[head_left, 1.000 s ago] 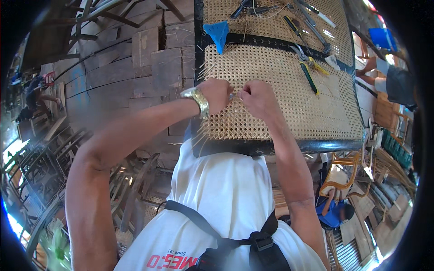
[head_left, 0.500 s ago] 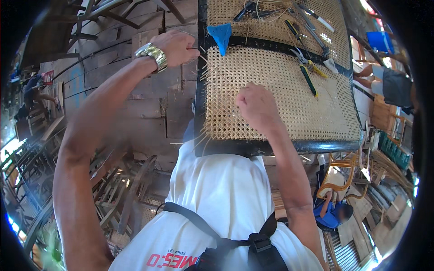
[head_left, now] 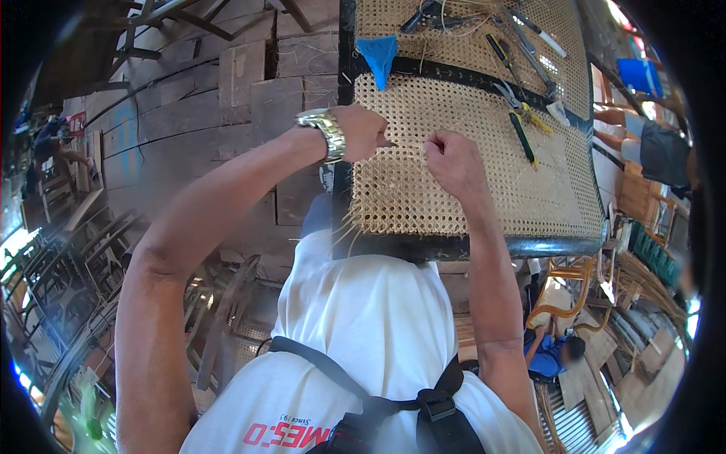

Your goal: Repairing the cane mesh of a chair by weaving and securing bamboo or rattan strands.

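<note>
A woven cane panel (head_left: 408,189) in a dark frame (head_left: 454,246) lies in front of me, with loose cane strands (head_left: 349,227) sticking out along its left edge. My left hand (head_left: 361,130), with a metal watch on the wrist, is closed over the left part of the weave. A small dark tip shows at its fingers; what it holds I cannot make out. My right hand (head_left: 457,165) is closed just to the right, low over the weave, and whatever is in its fingers is hidden. A blue pointed piece (head_left: 378,59) rests near the frame's crossbar.
Beyond my right hand lie pliers with green-and-yellow handles (head_left: 522,136), a hammer (head_left: 538,69) and more hand tools. Chair frames (head_left: 227,318) crowd the lower left. At right, a person in blue (head_left: 556,356) sits by a wooden chair frame (head_left: 567,291); another person stands farther up.
My left hand has come from beyond the panel's left edge to over the weave, close to my right hand. My right hand has shifted slightly right.
</note>
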`<move>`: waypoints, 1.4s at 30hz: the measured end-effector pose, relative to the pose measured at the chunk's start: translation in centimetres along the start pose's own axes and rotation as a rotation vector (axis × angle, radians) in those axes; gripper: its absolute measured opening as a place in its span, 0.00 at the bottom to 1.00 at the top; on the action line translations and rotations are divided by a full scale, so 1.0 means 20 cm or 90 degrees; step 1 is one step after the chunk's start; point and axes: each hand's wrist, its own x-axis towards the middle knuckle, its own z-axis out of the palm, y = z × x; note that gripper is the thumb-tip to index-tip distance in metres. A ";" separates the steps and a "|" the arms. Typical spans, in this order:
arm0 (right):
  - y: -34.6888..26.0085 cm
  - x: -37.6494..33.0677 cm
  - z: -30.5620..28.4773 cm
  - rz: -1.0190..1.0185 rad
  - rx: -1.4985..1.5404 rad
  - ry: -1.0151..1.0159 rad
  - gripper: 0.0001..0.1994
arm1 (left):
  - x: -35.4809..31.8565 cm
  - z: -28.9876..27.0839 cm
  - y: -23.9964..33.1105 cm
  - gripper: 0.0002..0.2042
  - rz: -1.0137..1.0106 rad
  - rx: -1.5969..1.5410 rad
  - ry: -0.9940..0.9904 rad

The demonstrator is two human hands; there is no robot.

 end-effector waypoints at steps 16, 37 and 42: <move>-0.05 -0.04 0.03 0.075 -0.054 -0.021 0.10 | 0.10 0.12 0.13 0.10 0.058 0.203 -0.048; -0.04 0.07 0.13 -0.108 0.289 0.005 0.16 | -0.21 -0.42 -0.16 0.18 0.025 0.221 0.261; -0.14 0.07 0.09 -0.080 0.535 -0.029 0.18 | -0.14 -0.32 -0.06 0.19 0.061 0.098 0.276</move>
